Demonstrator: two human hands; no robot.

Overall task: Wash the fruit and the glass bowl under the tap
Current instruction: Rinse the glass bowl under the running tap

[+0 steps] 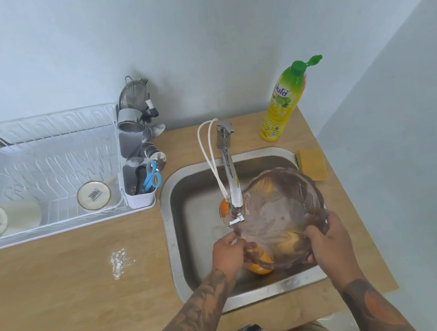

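A brownish glass bowl (280, 212) is held tilted over the steel sink (188, 199), just right of the tap spout (234, 191). My left hand (230, 253) grips its near-left rim. My right hand (329, 239) grips its near-right rim. Oranges lie in the sink: one (260, 265) below the bowl near my left hand, one (223, 208) behind the spout, and others show blurred through the glass.
A yellow dish-soap bottle (282, 105) stands behind the sink and a yellow sponge (312, 162) lies on its right edge. A white dish rack (40, 177) with two cups and a cutlery holder (142, 183) fills the counter's left. White powder (117, 261) marks the wooden counter.
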